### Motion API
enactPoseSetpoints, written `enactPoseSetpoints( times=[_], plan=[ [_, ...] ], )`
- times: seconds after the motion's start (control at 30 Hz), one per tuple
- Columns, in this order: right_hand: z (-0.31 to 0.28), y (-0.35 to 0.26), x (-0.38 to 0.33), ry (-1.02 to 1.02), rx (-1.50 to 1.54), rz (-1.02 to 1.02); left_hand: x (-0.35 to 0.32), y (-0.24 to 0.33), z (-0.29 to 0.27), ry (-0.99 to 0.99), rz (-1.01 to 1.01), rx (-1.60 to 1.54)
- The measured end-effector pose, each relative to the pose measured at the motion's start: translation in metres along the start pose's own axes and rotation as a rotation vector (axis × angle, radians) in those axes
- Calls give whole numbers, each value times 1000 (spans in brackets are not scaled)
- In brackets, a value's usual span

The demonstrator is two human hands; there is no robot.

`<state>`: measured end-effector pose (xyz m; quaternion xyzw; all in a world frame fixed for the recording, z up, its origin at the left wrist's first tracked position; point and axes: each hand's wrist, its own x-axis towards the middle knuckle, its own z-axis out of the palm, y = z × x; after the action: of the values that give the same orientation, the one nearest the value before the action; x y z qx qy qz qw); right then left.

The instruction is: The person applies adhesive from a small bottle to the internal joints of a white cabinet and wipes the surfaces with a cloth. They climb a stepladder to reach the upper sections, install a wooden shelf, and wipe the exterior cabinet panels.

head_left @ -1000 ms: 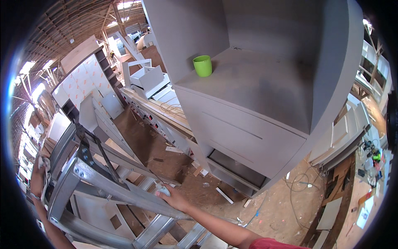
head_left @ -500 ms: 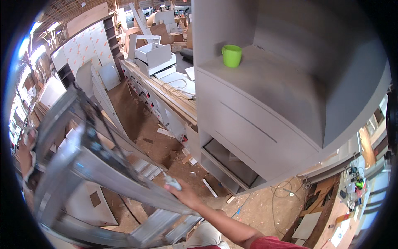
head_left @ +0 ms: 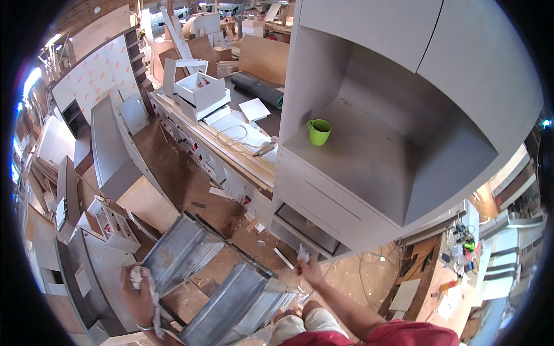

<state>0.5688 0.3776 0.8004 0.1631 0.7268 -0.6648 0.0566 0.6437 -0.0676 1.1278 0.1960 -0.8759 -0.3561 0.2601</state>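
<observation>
At the lower left, my left hand (head_left: 136, 297) is closed around a crumpled white cloth (head_left: 153, 282). Beside it on the floor stands a grey metal stepladder (head_left: 225, 300) with ribbed treads, in front of my legs. My right hand (head_left: 311, 272) grips a small whitish bottle-like object (head_left: 303, 252), mostly covered by the fingers. That hand is low in front of the tall grey cabinet (head_left: 323, 190), near its lower drawer opening (head_left: 306, 230). A green mug (head_left: 319, 132) sits upright on the cabinet's open shelf, apart from both hands.
A long bench (head_left: 231, 158) with boards, a white drawer box (head_left: 200, 92) and a cable runs behind the cabinet's left side. Cabinet panels (head_left: 112, 147) stand at the left. Wood scraps (head_left: 221, 193) litter the floor. A workbench (head_left: 433, 294) with tools is at the right.
The stepladder has gone from raised and close at the left to low on the floor. My left hand has come down from the far left, and my right hand has moved right, off the ladder.
</observation>
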Motion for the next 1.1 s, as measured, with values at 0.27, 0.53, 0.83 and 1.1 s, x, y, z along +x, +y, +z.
enactPoseSetpoints(
  times=[0.27, 0.53, 0.83, 1.1],
  plan=[
    [-23, -322, 9, 366, -490, -586, 34, 19, -13, -138, 278, 368],
    [31, -534, 58, 545, -199, -996, 38, 14, -11, -77, 207, 279],
    [42, -640, 168, 642, -442, -1057, 46, 15, -5, -62, 75, 210],
    [48, -636, 210, 718, -440, -1110, 50, 36, -5, -40, -39, 95]
  ],
)
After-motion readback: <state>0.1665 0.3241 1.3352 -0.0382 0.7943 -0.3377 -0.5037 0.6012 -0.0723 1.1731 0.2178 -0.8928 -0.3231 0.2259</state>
